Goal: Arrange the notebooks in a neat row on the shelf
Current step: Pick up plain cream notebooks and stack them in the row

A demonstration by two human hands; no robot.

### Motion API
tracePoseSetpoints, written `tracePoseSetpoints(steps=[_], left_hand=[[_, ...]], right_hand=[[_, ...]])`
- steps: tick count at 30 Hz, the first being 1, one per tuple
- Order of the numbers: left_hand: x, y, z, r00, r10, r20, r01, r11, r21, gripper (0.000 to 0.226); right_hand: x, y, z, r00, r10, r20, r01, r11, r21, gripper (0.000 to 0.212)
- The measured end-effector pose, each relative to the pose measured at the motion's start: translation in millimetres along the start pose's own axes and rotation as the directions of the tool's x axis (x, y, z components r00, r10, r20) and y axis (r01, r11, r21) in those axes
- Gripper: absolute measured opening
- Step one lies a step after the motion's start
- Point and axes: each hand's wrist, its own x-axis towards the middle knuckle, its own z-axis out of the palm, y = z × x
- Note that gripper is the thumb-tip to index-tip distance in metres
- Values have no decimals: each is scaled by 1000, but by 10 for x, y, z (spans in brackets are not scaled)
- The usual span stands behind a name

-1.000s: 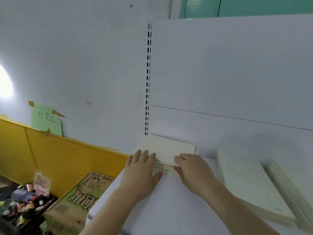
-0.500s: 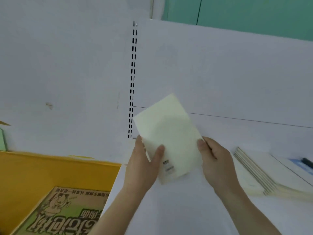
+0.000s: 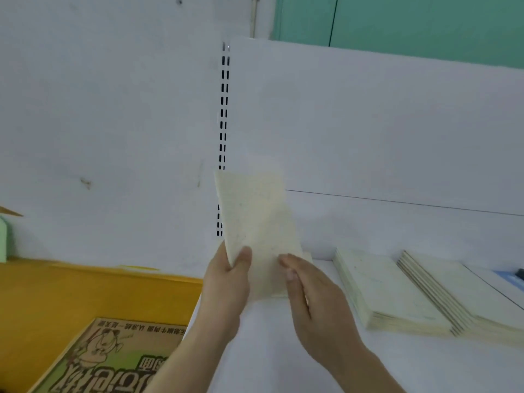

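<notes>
Two hands are raised at frame centre, and one cream notebook (image 3: 255, 222) is held upright between them, above the white shelf (image 3: 283, 350). Left hand (image 3: 226, 282) is clamped on the notebook's lower left edge, thumb across the front cover, other fingers hidden behind. Right hand (image 3: 309, 290) is at approx. 3 o'clock of the left one; its thumb is pressed on the lower right of the cover, and the rest of its grip can't be made out, so a pinch is read from the thumb only. Notebook is tilted slightly, top edge toward 11 o'clock, overlapping the slotted upright (image 3: 224, 109) of the back panel. At 3 o'clock of the hands, a flat stack of cream notebooks (image 3: 388, 290) is laid on the shelf, w/ a second stack (image 3: 453, 290) just beside it further toward 3 o'clock, edges fanned. At 7 o'clock, a printed cardboard box (image 3: 113, 355) is seen against a yellow panel (image 3: 85, 290).
</notes>
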Motion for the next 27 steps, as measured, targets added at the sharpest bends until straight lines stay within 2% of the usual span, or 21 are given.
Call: tracePoseSetpoints(steps=[1, 3, 5, 6, 7, 8, 10, 12, 15, 18, 20, 22, 24, 27], left_hand=[[27, -3, -84, 1000, -2, -21, 2, 1000, -1, 18], [54, -18, -241, 998, 11, -56, -9, 999, 32, 19], [60, -28, -369, 995, 20, -93, -16, 999, 47, 23], [63, -32, -423, 994, 21, -109, -15, 998, 58, 24], [61, -30, -470, 992, 18, -124, -10, 998, 65, 25], [55, -20, -501, 991, 14, -136, -5, 997, 71, 24], [40, -10, -562, 989, 25, -145, -10, 995, 101, 23], [23, 7, -614, 990, 40, -137, -21, 991, 134, 23], [-16, 67, -621, 992, 79, -98, -58, 979, 197, 21], [-43, 108, -548, 994, 87, -68, -74, 981, 177, 21], [-55, 97, -454, 997, 52, -61, -45, 993, 108, 20], [-97, 79, -298, 999, 40, -11, -39, 997, 72, 19], [-175, 68, -115, 997, 47, 60, -50, 997, 51, 27], [-247, 25, 44, 995, 21, 97, -21, 1000, 1, 32]], right_hand=[[66, 112, 4, 1000, 18, -16, -19, 996, -83, 47], [197, 359, 62, 983, 98, 153, -51, 958, -283, 54], [285, 554, 148, 896, 163, 414, 42, 895, -444, 66], [314, 610, 170, 842, 190, 505, 89, 875, -476, 73], [328, 671, 196, 817, 184, 546, 125, 869, -479, 78], [329, 726, 229, 835, 147, 530, 144, 871, -469, 72], [332, 683, 220, 922, 28, 385, 163, 876, -454, 49], [372, 606, 127, 946, 29, 324, 162, 821, -548, 35], [448, 499, -71, 993, 82, 88, -15, 811, -584, 28], [466, 306, -252, 968, 80, -237, -171, 903, -395, 29], [387, 78, -272, 935, 40, -352, -163, 930, -329, 30], [258, -214, -134, 945, -38, -326, -81, 935, -345, 29], [65, -358, 117, 968, -135, -213, 50, 930, -365, 35], [-116, -305, 244, 990, -126, -62, 103, 951, -293, 42]])
